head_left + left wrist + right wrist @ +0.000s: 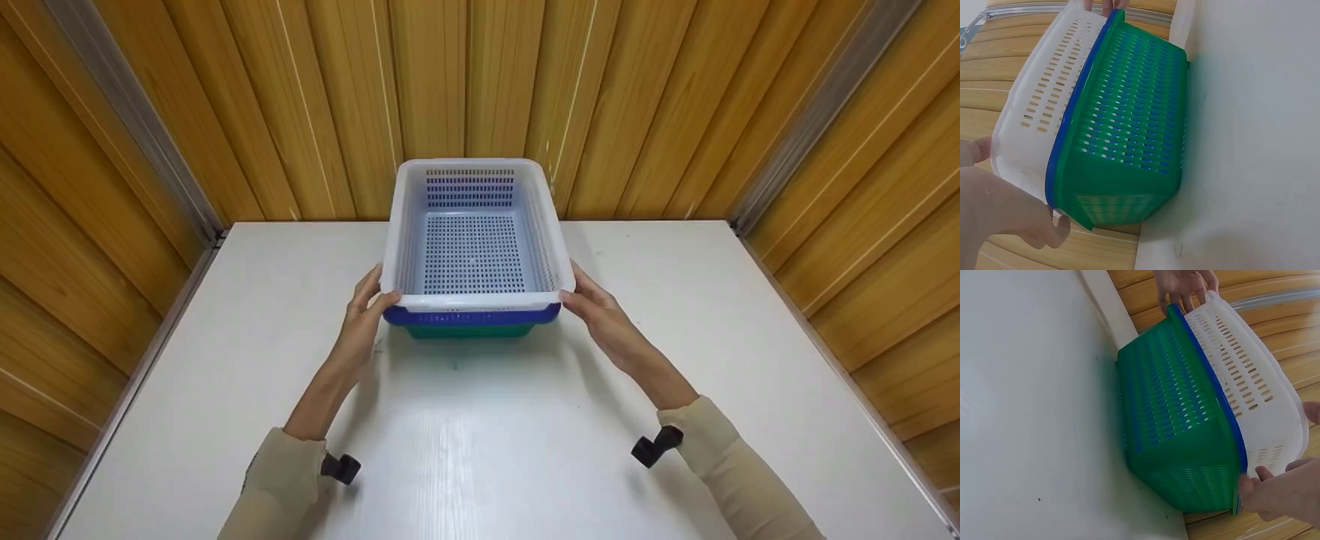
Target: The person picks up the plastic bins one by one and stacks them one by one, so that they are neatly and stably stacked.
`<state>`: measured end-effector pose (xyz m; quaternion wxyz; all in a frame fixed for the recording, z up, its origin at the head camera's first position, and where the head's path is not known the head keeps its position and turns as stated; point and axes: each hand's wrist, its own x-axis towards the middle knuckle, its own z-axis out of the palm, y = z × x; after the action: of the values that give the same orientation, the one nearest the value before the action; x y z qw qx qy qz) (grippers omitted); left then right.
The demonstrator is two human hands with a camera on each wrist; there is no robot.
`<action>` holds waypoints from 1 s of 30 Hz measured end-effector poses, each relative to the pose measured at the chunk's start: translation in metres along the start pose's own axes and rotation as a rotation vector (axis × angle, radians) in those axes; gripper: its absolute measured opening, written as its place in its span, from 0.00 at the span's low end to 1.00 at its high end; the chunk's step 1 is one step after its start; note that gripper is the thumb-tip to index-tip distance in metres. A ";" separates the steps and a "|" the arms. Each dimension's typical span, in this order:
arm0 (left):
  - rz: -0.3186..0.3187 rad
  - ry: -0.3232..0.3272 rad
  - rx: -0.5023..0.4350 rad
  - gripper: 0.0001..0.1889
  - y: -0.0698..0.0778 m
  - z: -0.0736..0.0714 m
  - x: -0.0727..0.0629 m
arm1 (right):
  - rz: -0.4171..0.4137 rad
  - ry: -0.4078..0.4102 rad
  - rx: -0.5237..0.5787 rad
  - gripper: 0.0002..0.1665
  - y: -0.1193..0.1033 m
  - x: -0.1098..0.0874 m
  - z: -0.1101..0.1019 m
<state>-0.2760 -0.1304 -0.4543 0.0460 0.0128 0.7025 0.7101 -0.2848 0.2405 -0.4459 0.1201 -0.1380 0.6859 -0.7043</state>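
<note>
A white slotted plastic basket (477, 301) sits inside a blue basket (471, 318), which is nested in a green basket (469, 331). In both wrist views the white basket's wall stands well above the blue rim. My left hand (364, 319) grips the near left corner of the white basket, thumb on its rim and fingers along the outside. At the near right corner my right hand (611, 322) holds the same rim, thumb on top. Fingertips of each hand reach down close to the blue rim. The green basket's underside meets the white table in the wrist views.
The white table (465, 442) carries the stack near its back edge. Wood-patterned panels (502, 82) rise behind and on both sides, with grey metal strips (810, 112) at the corners. A black wrist mount (341, 468) juts from the left sleeve, another (654, 447) from the right.
</note>
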 end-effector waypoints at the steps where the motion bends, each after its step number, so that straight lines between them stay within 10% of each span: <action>1: -0.009 0.004 0.006 0.38 -0.002 -0.001 0.000 | 0.007 -0.003 -0.002 0.42 0.003 0.000 0.000; 16: -0.056 0.024 0.103 0.39 -0.034 -0.007 0.000 | 0.103 -0.056 0.090 0.44 0.029 -0.004 0.004; 30: 0.095 -0.003 0.311 0.37 -0.031 -0.014 0.005 | 0.072 -0.029 -0.054 0.43 0.030 -0.003 -0.008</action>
<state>-0.2810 -0.1436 -0.4854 0.0108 0.0540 0.8024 0.5942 -0.2853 0.2485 -0.4763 0.1514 -0.1266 0.7073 -0.6788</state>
